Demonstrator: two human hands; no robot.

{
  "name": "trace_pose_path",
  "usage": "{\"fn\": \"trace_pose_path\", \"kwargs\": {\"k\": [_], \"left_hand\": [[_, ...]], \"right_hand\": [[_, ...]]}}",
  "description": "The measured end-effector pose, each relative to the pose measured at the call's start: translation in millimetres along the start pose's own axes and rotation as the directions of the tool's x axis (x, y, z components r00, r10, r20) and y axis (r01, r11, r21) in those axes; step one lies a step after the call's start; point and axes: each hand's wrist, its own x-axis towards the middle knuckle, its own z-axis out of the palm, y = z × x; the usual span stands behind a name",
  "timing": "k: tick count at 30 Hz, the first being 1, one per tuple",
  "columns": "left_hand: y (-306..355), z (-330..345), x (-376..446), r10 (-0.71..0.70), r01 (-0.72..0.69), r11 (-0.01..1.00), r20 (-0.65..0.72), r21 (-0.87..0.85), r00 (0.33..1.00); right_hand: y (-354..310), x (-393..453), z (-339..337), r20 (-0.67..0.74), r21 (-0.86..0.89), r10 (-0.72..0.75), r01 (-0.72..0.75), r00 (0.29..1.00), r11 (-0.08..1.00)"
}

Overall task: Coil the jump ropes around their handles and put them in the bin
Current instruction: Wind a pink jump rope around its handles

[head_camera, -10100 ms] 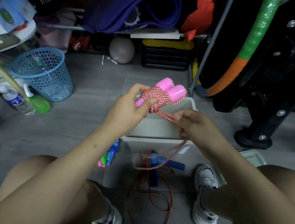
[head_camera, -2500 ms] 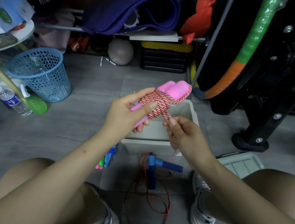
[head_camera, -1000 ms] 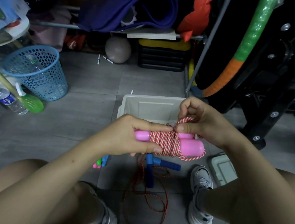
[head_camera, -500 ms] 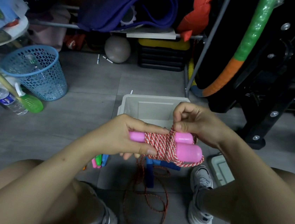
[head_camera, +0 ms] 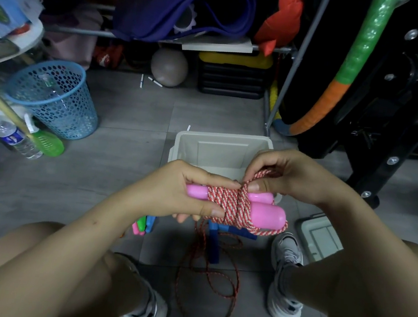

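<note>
1. One beige bin (head_camera: 178,144) stands open on the floor at 12 o'clock from the hands.
2. One loose red rope with two blue handles (head_camera: 214,247) lies at 6 o'clock.
3. One pink-handled jump rope (head_camera: 233,206), two handles side by side, is wrapped in red-white cord.
4. Left hand (head_camera: 172,193) curls round the handles at 9 o'clock of the coil.
5. Right hand (head_camera: 291,177) pinches the cord's end at 1 o'clock.

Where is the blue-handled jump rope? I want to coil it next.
In the head view, the blue-handled jump rope lies uncoiled on the floor between the person's shoes, just below the hands.
</note>
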Motion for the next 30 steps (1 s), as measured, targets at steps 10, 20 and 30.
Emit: {"fn": "trace_pose_path", "kwargs": {"k": [10,20,30], "left_hand": [[4,1,0,-0.025,0.023,0.999,0.033,0.047,0.999],[5,2,-6,0.016,-0.016,1.000,-0.017,-0.005,1.000],[3,-9,-11,0.070,-0.085,0.993,-0.168,-0.086,0.983]], "right_hand": [[8,8,3,-0.062,0.125,0.061,-0.053,0.996,0.991],[7,6,7,-0.018,0.279,0.090,-0.082,0.996,0.957],[11,-3,10,0.016,0.250,0.157,-0.156,0.987,0.956]]}}
